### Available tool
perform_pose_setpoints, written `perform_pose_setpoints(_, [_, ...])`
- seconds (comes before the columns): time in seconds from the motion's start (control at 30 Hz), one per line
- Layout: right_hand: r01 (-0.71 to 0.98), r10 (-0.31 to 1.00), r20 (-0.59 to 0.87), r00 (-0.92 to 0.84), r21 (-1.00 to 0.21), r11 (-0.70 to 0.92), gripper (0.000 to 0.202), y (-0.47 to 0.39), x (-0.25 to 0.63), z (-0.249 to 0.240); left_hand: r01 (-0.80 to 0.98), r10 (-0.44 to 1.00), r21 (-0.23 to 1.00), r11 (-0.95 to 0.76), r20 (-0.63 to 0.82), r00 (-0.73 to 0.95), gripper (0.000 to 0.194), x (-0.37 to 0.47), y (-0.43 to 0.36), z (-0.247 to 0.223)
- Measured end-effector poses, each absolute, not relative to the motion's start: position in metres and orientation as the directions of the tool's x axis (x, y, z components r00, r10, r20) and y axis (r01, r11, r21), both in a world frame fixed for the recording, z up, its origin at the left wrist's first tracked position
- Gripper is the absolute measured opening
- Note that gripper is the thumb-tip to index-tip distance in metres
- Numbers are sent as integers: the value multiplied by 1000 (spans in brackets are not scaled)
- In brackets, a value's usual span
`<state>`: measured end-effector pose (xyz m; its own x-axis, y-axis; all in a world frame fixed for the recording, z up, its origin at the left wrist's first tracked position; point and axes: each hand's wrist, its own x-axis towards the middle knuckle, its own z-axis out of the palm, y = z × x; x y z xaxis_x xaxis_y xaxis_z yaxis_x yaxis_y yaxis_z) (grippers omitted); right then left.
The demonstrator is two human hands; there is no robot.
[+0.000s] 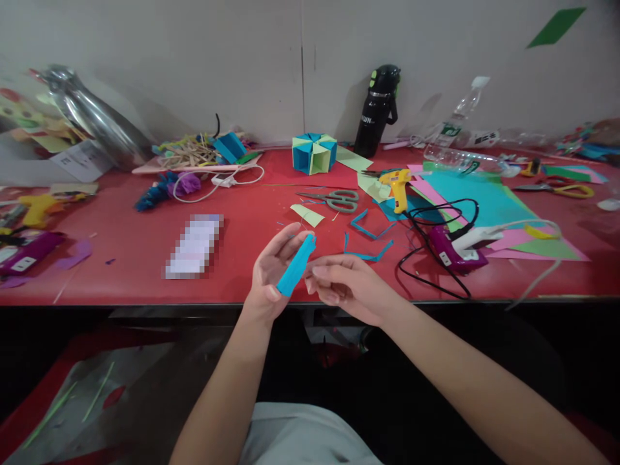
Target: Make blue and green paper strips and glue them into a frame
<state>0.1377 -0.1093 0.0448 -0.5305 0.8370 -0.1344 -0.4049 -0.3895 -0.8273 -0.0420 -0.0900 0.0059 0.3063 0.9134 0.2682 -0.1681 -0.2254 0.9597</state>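
Observation:
A folded strip of blue paper (pixel 294 268) rests tilted in my left hand (pixel 271 271), held between the thumb and the fingers above the table's front edge. Close to its right side is my right hand (pixel 343 281), with its fingers curled together; whether anything is pinched there is too small to tell. Beyond my hands lie grey-handled scissors (pixel 339 199), a pale green paper piece (pixel 308 215) and two bent blue paper strips (pixel 372 226). A blue and pale green folded paper ring (pixel 314 155) stands farther back.
A yellow glue gun (pixel 398 188) and a purple power strip (pixel 460 255) with cables lie right. Coloured sheets (pixel 484 194), a black bottle (pixel 375 113) and a plastic bottle (pixel 462 106) are behind. A blurred-out phone-like rectangle (pixel 194 247) lies left on the red table (pixel 121 258).

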Motion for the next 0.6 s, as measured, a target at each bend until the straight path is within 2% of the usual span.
perform_pose_setpoints(0.1, [-409,847,-151,-510,-824,-393,22,-109,135,45,-72,912,968,-241,251,325,131,-42,-91,6])
perform_pose_setpoints(0.17, [-423,850,-157,-502,-813,-400,24,-109,133,46,-71,910,968,-242,251,330,130,-40,-92,5])
perform_pose_setpoints(0.33, [-472,857,-131,-498,-788,-395,22,-109,131,47,-314,898,924,-220,317,303,112,-36,-92,3])
perform_pose_setpoints(0.47, [-500,874,-141,-466,-772,-391,18,-110,131,48,-493,892,846,-202,366,264,105,-33,-90,0])
perform_pose_setpoints(0.6, [-496,887,-146,-439,-784,-374,19,-111,132,50,-501,885,840,-209,380,268,104,-37,-88,2])
